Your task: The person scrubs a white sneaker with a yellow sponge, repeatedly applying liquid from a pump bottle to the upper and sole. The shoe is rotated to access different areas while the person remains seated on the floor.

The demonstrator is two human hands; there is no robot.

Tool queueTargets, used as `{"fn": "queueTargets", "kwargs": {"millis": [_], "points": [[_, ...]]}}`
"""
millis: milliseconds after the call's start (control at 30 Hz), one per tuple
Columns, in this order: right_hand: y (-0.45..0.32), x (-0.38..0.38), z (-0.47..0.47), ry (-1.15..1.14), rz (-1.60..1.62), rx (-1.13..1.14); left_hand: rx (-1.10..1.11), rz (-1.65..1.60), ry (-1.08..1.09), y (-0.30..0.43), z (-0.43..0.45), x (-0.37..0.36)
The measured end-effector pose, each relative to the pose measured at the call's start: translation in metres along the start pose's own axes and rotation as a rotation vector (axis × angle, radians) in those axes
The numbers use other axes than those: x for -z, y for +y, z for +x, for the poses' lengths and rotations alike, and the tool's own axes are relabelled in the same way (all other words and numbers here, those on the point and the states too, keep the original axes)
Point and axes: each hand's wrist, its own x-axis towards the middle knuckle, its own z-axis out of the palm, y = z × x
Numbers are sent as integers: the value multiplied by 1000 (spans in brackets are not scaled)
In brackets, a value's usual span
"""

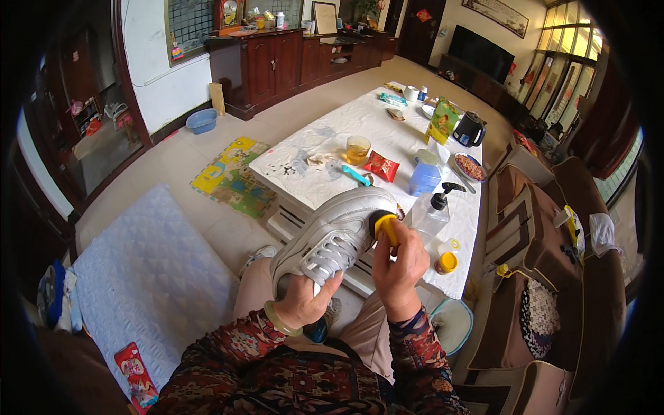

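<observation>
A grey-white lace-up sneaker (337,228) is held up in front of me, its toe pointing away to the upper right. My left hand (306,298) grips it at the ankle opening, the thumb by the laces; part of the hand is hidden by the shoe. Between the fingers of my right hand (402,262) is a small yellow-backed shoe brush (386,228), its dark face against the side of the toe. A clear pump bottle (429,215) with a black nozzle stands on the table just beyond that hand. Nearer sits a small jar with a yellow lid (446,262).
The long table (311,137) has a white cover. On it are a glass of yellowish liquid (357,150), a red packet (382,166), a blue tissue box (424,177) and a black kettle (470,129). A waste bin (452,324) and brown sofa (550,223) stand right, a quilted pad (155,264) left.
</observation>
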Motion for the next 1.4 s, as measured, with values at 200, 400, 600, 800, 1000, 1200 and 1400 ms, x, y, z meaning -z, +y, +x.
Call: {"fn": "queueTargets", "kwargs": {"millis": [200, 400, 600, 800, 1000, 1200, 1400], "points": [[-27, -7, 15, -119, 94, 56, -257, 401, -97, -9, -4, -1], [-8, 2, 12, 19, -28, 95, -283, 465, -118, -15, -7, 7], [-7, -2, 1, 4, 37, -48, -264, 468, -136, -20, -8, 1], [-33, -4, 20, -129, 67, 103, -262, 535, -135, -22, -11, 2], [3, 2, 2, 7, -69, -51, -269, 488, -125, -17, -7, 5], [-33, -5, 9, -121, 87, 45, -232, 473, -120, -21, -11, -4], [-5, 0, -1, -29, -2, -18, -218, 434, -115, -17, -9, 5]]}}
